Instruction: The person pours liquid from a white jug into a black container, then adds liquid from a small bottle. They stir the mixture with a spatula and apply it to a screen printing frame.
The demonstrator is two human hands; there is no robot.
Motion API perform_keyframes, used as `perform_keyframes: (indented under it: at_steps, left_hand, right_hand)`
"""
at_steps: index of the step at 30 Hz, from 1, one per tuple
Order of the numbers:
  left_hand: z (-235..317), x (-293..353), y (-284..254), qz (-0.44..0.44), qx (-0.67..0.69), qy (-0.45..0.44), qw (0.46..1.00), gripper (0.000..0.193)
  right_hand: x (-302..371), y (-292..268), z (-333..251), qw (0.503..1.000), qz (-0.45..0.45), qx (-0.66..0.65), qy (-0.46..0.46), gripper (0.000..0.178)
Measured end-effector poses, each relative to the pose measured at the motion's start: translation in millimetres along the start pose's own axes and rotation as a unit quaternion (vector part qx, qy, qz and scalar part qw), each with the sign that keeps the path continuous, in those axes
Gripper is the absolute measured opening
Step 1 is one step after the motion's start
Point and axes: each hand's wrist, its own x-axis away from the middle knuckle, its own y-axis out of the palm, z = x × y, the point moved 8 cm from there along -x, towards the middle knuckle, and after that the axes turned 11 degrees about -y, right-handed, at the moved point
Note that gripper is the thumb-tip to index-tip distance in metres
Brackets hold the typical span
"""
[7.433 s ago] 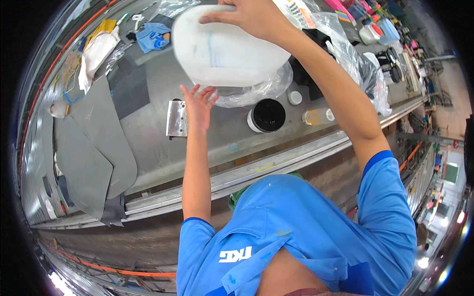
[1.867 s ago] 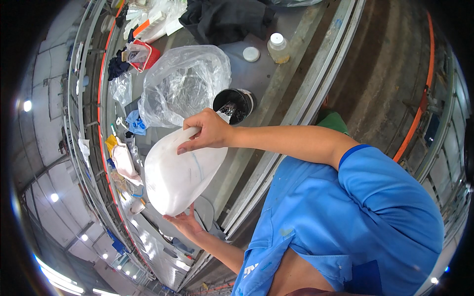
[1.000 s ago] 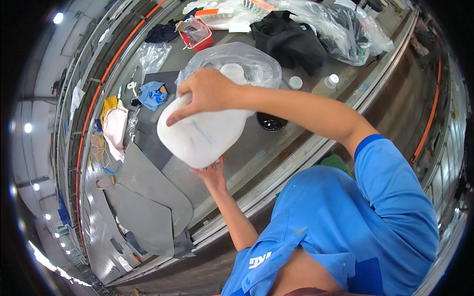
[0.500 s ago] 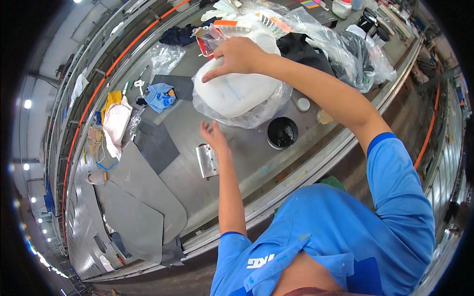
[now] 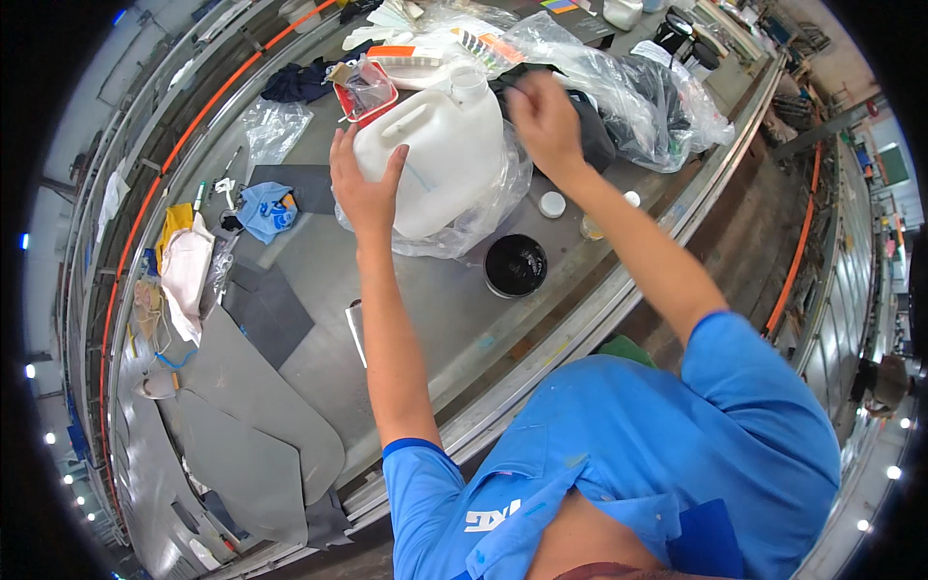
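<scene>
On the grey metal surface point(image 5: 449, 302), a white plastic jug point(image 5: 443, 159) is set over crumpled clear plastic point(image 5: 447, 242), its neck turned away from the person. The jug's left side is touched by the left hand point(image 5: 365, 188), its fingers and thumb spread wide. Whether anything is held by the right hand point(image 5: 546, 126), blurred near the neck, cannot be told. Nearer the edge, a black-filled tub point(image 5: 515, 266) is placed near a white cap point(image 5: 552, 204); grey sheets point(image 5: 246, 464) are overlapped at left. Beyond, brown floor point(image 5: 720, 261) and lit lamps point(image 5: 893, 472) are seen.
</scene>
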Motion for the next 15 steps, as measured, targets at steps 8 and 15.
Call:
perform_keyframes:
  at_steps: [8,15]
  left_hand:
    - [-3.1,4.8,2.7,0.014,0.025,0.013,1.0,0.073]
    - [-10.7,6.9,1.6,0.011,0.03,-0.005,0.999,0.072]
  right_hand:
    - [231.4,49.2,166.4,0.803,-0.418,0.363,0.22,0.055]
    - [113.3,-12.7,81.2,0.985,-0.08,0.117,0.102,0.059]
